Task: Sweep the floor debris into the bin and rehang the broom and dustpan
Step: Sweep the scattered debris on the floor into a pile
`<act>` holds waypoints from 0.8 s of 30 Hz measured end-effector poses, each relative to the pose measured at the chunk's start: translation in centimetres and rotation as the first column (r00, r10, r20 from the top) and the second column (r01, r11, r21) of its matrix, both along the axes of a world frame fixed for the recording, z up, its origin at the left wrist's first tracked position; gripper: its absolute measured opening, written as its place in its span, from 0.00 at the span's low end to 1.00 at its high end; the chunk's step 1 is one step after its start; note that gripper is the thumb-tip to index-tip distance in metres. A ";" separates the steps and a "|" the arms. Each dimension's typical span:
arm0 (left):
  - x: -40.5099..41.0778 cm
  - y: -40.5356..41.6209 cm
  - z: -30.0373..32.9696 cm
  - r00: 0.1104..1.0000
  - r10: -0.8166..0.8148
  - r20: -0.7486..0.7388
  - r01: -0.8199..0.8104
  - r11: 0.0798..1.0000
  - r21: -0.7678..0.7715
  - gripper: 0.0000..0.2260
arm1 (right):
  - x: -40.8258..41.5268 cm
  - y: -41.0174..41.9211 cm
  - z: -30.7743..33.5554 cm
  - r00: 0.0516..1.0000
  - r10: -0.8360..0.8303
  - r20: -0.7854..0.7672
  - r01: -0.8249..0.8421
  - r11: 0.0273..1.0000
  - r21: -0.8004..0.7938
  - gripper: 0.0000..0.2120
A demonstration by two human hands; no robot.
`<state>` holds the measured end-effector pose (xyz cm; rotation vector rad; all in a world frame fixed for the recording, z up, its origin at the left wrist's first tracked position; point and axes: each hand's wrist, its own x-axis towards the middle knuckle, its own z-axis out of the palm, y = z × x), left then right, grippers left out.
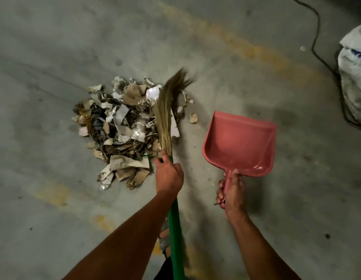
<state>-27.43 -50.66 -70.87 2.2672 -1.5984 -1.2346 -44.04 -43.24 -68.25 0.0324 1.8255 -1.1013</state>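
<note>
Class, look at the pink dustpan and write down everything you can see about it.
The pink dustpan looks like smooth moulded plastic: a broad, shallow scoop with raised side and back walls and a short straight handle. Its tray holds no debris. The right hand grips the handle, the open front edge pointing away from the person. It sits right of the debris pile and broom, touching neither.

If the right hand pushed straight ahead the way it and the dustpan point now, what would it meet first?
Mostly bare floor. The right hand grips the empty pink dustpan, whose mouth faces up the frame and slightly right. The debris pile lies off to the left, the black cable further out; depth is unclear.
</note>
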 end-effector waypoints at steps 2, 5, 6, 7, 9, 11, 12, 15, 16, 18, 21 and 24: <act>0.1 0.6 1.2 0.999 0.020 -0.040 -0.023 0.997 -0.067 0.29 | 0.1 -1.0 0.4 1.000 0.029 -0.002 -0.029 1.000 -0.004 0.18; -1.1 1.3 2.7 0.993 0.010 -0.121 -0.027 0.990 -0.141 0.28 | -0.1 -2.1 0.6 0.998 0.058 -0.010 -0.058 0.998 -0.007 0.19; -1.8 1.4 3.0 0.989 0.002 -0.146 -0.026 0.986 -0.162 0.28 | -0.4 -2.3 0.6 0.998 0.063 -0.017 -0.063 0.998 -0.007 0.19; -2.6 1.3 3.1 0.987 -0.009 -0.163 -0.020 0.984 -0.175 0.27 | -0.7 -2.5 0.6 0.997 0.071 -0.024 -0.071 0.997 -0.006 0.19; -4.4 0.9 2.6 0.983 -0.042 -0.179 0.013 0.987 -0.163 0.27 | -1.7 -2.5 0.6 0.996 0.083 -0.032 -0.083 0.997 0.007 0.19; -6.2 0.0 1.6 0.979 -0.082 -0.185 0.064 0.993 -0.099 0.28 | -2.8 -2.3 0.7 0.995 0.091 -0.035 -0.090 0.995 0.035 0.20; -7.1 -0.5 1.0 0.978 -0.098 -0.184 0.090 0.995 -0.053 0.29 | -3.4 -2.2 0.6 0.994 0.101 -0.037 -0.099 0.994 0.049 0.20; -8.5 -1.7 -1.0 0.982 -0.124 -0.141 0.140 0.984 0.110 0.29 | -5.5 -1.9 0.1 0.990 0.139 -0.034 -0.137 0.989 0.062 0.19; -8.4 -1.8 -1.5 0.988 -0.108 -0.106 0.123 0.981 0.148 0.28 | -6.1 -1.9 -0.1 0.988 0.154 -0.031 -0.152 0.986 0.067 0.18; -8.2 -1.1 -2.0 0.999 -0.003 -0.036 0.010 0.982 0.189 0.29 | -7.6 -1.7 -0.6 0.978 0.209 -0.022 -0.206 0.975 0.086 0.17; -7.8 1.1 -1.4 0.983 0.183 0.016 -0.183 0.973 0.142 0.29 | -9.6 -1.3 -1.1 0.945 0.327 0.000 -0.324 0.937 0.127 0.19; -7.9 3.5 0.2 0.964 0.263 -0.029 -0.263 0.965 0.001 0.28 | -11.3 -1.3 -1.0 0.896 0.443 0.038 -0.442 0.880 0.173 0.21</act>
